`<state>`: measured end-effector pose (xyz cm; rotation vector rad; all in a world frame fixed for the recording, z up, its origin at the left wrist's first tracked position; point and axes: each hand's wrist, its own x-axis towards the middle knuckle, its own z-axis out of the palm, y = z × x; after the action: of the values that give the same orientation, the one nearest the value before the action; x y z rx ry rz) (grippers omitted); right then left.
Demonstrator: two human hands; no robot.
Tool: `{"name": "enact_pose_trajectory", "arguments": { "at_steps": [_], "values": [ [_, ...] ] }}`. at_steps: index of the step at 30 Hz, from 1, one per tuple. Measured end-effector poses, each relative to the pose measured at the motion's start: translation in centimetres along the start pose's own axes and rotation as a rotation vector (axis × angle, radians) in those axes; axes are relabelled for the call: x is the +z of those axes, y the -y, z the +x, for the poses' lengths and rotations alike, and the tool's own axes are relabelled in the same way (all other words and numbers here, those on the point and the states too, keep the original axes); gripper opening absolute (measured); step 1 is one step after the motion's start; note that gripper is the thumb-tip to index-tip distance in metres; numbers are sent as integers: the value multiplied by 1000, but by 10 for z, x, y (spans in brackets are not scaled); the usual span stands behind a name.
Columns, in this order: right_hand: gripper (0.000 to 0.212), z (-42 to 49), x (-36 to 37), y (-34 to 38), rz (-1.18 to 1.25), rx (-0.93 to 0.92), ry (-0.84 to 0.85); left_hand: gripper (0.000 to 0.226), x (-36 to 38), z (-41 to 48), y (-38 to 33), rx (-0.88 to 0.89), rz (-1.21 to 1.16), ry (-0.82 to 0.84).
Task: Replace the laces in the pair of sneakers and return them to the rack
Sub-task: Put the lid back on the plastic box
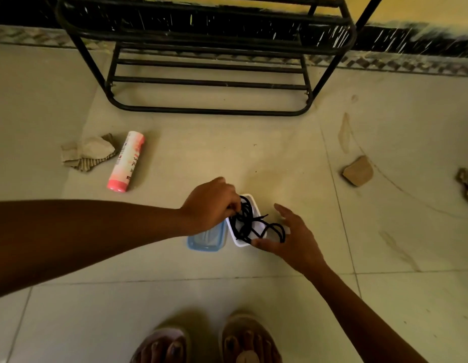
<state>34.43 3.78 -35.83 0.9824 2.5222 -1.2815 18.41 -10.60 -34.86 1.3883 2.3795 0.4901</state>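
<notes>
Pinching the black laces (pixel 244 218) with my left hand (pixel 210 203), I see them tangled in the white container (pixel 256 203) on the near floor. My right hand (pixel 288 238) is spread open, thumb at the container's near right corner. The black rack (pixel 206 82) stands far behind.

rack (pixel 209 82): top edge is cutting off its upper shelves
lid (pixel 205 240): left hand (pixel 210 203) is covering its far end
laces (pixel 244 218): the grip is hiding the pinched part
feet (pixel 250 341): bottom edge is cutting them off
</notes>
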Motion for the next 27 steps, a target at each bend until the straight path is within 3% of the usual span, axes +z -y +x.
{"name": "enact_pose_trajectory", "arguments": {
  "at_steps": [3, 6, 11, 15, 17, 22, 27],
  "values": [
    [99, -5, 4, 0, -186, -107, 80, 0, 4, 1, 0, 53, 14, -93],
    [67, -8, 9, -2, -146, -112, -49, 8, 7, 5, 1, -38, -24, 26],
    [15, -10, 2, 3, 269, 51, -119, 19, 4, 10, 6, -16, 74, 104],
    [19, -3, -6, 17, 670, 178, -53, 28, 6, 12, 9, 70, 217, 140],
    [28, 0, -7, 22, 752, 200, -41, 32, 8, 11, 11, 135, 258, 111],
    [22, 2, -11, 27, 507, 110, -55, 34, 10, 9, 8, 153, 316, 92],
    [18, 1, -11, 31, 122, -129, -244, 28, 9, 13, 5, 56, 201, 194]
  ]
}}
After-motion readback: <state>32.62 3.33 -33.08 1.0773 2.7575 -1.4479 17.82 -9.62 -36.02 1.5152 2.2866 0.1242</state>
